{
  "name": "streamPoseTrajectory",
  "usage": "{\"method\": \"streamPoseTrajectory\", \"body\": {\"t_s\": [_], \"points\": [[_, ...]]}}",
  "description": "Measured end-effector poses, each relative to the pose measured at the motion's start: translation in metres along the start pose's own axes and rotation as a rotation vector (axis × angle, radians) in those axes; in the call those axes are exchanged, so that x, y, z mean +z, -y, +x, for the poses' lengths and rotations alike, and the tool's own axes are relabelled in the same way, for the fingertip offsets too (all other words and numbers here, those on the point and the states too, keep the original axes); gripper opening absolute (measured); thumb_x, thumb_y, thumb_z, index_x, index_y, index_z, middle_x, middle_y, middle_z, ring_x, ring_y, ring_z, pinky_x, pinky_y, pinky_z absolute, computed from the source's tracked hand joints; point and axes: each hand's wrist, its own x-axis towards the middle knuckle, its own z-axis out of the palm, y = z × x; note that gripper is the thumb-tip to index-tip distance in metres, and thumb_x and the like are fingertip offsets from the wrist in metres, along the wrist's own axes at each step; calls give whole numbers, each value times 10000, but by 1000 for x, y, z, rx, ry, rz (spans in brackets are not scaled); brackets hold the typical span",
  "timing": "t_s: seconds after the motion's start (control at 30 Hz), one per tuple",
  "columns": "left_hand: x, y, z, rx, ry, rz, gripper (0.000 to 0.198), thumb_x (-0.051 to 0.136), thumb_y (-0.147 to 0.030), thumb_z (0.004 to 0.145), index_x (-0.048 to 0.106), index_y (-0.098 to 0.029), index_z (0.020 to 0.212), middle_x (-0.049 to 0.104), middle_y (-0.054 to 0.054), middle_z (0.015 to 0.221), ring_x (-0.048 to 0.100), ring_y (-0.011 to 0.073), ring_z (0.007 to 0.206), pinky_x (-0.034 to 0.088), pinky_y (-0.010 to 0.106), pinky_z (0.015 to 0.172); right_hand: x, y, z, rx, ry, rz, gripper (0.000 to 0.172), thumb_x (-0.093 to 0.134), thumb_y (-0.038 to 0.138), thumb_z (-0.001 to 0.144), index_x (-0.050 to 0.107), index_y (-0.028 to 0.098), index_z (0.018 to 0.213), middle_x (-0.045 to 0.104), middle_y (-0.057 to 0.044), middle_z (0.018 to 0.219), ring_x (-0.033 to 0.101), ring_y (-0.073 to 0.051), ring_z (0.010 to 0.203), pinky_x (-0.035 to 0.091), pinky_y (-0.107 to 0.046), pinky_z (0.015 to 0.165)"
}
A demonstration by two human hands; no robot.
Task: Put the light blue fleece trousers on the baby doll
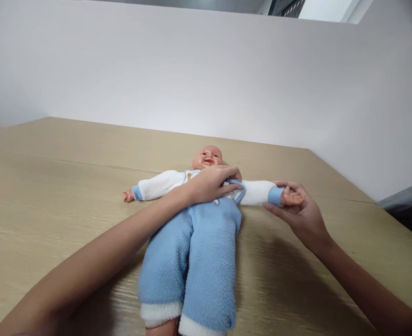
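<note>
A bald baby doll (209, 156) lies on its back with its arms spread. It wears blue fleece overalls (206, 238) with white leg cuffs and a white top (164, 184) with blue wrist cuffs. Across the doll's chest, my left hand (216, 183) is closed on the blue-edged strap at the shoulder on the right of the picture. My right hand (302, 212) wraps round the cuffed wrist of the doll's outstretched arm (256, 192) on that side, with the doll's small hand against my palm.
The doll rests on a wide wooden table (69, 186) with a seam running across it. A pale wall (192, 74) stands behind the table's far edge. Something dark (410, 217) is beyond the table's right edge.
</note>
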Motion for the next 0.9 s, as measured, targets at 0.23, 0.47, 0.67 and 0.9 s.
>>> {"method": "streamPoseTrajectory", "body": {"t_s": [0.23,0.47,0.67,0.9], "points": [[2,-6,-9,184,-190,-14,272,663,-382,1072,592,-201,1262,766,69,1122,734,200,985,516,301,873,63,8,44,-89,78,368,547,1017,434,651,677,292,1056,736,-26,1073,714,-252,1054,642,-373,937],[6,-6,-13,259,-391,138,305,689,-412,1051,575,-183,1217,775,63,1035,748,208,938,509,315,834,92,-1,35,-123,168,231,527,985,364,691,690,276,1119,708,11,918,681,-209,829,576,-304,715],[2,-10,-11,355,-451,387,259,590,-446,1107,624,-190,1092,744,65,965,698,214,877,491,347,832,76,-5,31,-215,353,234,391,831,386,910,718,301,1274,666,-44,1300,634,-268,1263,523,-402,1117],[-5,-16,-8,137,-370,195,189,615,-396,1047,617,-211,1008,686,74,1012,622,223,932,478,361,882,65,-8,25,-219,386,146,326,522,478,1103,721,321,1308,614,-58,1357,547,-295,1349,403,-470,1208]]}}
